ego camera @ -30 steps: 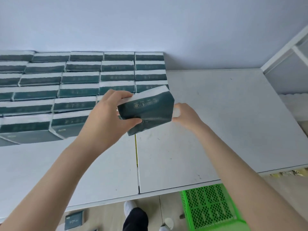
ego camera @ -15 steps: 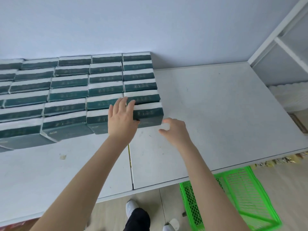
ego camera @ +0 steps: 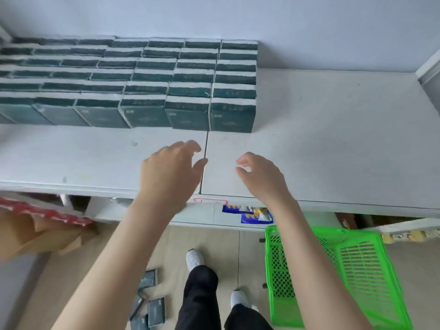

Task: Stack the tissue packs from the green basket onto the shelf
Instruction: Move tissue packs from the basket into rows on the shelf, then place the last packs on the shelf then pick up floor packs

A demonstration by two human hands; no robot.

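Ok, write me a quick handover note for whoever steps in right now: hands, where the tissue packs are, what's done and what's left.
Left hand: open, empty, above the shelf's front edge.
Right hand: open, empty, beside it.
Tissue packs: stacked in rows on the shelf against the wall, filling its left part.
Green basket: on the floor to the right; no packs in the part that shows.
Left: a few loose packs lie on the floor; probably shelve those next.
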